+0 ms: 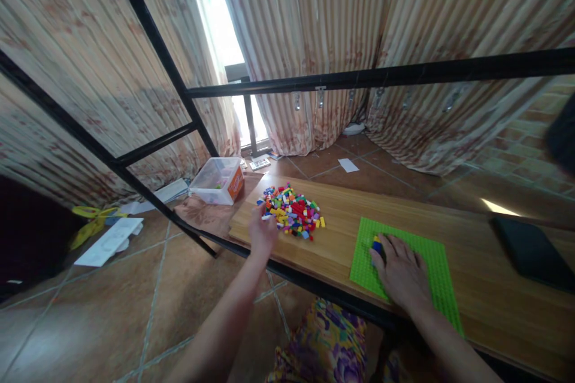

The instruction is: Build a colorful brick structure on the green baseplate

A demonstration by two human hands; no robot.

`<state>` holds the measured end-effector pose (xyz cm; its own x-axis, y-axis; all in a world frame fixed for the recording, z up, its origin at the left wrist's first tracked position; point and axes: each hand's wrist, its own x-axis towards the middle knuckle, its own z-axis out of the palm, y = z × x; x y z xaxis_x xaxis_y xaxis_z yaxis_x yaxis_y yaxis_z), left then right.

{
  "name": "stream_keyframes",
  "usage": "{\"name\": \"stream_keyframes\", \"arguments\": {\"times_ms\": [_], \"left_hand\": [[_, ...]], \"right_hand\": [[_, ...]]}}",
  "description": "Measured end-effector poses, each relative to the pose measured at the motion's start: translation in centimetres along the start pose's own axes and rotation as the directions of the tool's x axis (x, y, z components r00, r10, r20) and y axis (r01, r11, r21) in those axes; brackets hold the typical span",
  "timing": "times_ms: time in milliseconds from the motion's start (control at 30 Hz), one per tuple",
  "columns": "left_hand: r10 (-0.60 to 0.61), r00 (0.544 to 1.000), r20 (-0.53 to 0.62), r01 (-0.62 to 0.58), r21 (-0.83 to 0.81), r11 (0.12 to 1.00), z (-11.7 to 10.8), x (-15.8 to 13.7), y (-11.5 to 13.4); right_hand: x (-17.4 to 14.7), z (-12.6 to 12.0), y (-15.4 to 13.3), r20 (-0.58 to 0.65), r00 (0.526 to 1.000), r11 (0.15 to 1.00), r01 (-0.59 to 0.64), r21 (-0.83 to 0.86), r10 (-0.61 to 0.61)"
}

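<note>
At the near left edge of a heap of small mixed-colour toy bricks (294, 209) is my left hand (263, 232), its fingers drawn together. A white toy brick (268, 216) shows at its fingertips and seems pinched there. My right hand (403, 272) lies palm down over a green studded baseplate (366, 251), fingers stretched out. Beside its thumb and index finger, a few blue and yellow bricks (377, 245) stand on the plate, partly covered by the hand.
The wooden board (336, 242) carries a dark flat object (532, 251) at right. Beyond its left end sits a clear plastic box (218, 182) with an orange label. A black metal bar (381, 76) crosses ahead. Papers, including a white sheet (348, 165), lie on the tiled floor.
</note>
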<state>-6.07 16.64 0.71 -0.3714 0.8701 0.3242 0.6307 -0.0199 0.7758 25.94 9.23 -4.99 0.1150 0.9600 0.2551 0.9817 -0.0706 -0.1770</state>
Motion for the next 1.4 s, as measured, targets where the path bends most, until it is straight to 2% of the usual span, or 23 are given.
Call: {"name": "stream_keyframes", "arguments": {"times_ms": [67, 133, 233, 367, 567, 667, 867, 1167, 1300, 1400], "left_hand": [[-0.11, 0.993, -0.032, 0.114, 0.192, 0.975, -1.1, 3.7, -1.0], [-0.146, 0.989, 0.035, 0.125, 0.339, 0.933, -1.4, 6.5, -1.9], [-0.184, 0.978, 0.1, 0.133, 0.378, 0.916, -0.7, 8.8, -2.9], [-0.219, 0.961, 0.166, 0.137, 0.403, 0.905, 0.3, 9.9, -4.1], [-0.231, 0.955, 0.185, 0.135, 0.423, 0.896, 0.6, 10.3, -5.0], [-0.223, 0.957, 0.185, 0.128, 0.421, 0.898, 0.5, 10.3, -4.8], [-0.205, 0.963, 0.173, 0.116, 0.422, 0.899, 0.5, 10.2, -4.4], [-0.189, 0.971, 0.15, 0.121, 0.374, 0.92, -0.4, 9.5, -3.5], [-0.166, 0.978, 0.124, 0.139, 0.202, 0.97, -1.5, 8.7, -2.1], [-0.144, 0.972, 0.183, 0.15, -0.017, 0.989, -2.0, 6.6, -0.2]], "right_hand": [[0.1, 0.0, 0.1, -0.003, 1.0, 1.0, -0.004, 0.002, 0.004], [0.2, 0.0, 0.1, -0.003, 1.0, 1.0, 0.002, 0.001, -0.002], [0.4, 0.0, 0.0, -0.002, 1.0, 1.0, 0.03, 0.003, -0.03], [0.7, 0.0, -0.1, -0.009, 0.999, 0.999, 0.045, 0.0, -0.045], [1.1, -0.2, -0.3, -0.005, 1.0, 0.999, 0.028, 0.04, -0.028], [1.3, -0.4, 0.0, -0.006, 0.999, 0.989, 0.048, 0.14, -0.047], [1.5, -0.2, 1.1, -0.092, 0.995, 0.935, 0.061, 0.351, -0.031], [1.4, 0.3, 1.5, -0.107, 0.993, 0.933, 0.088, 0.349, -0.053], [1.4, 0.4, 1.5, -0.102, 0.994, 0.93, 0.081, 0.357, -0.047], [1.4, 0.1, 1.5, -0.124, 0.992, 0.923, 0.071, 0.377, -0.025]]}}
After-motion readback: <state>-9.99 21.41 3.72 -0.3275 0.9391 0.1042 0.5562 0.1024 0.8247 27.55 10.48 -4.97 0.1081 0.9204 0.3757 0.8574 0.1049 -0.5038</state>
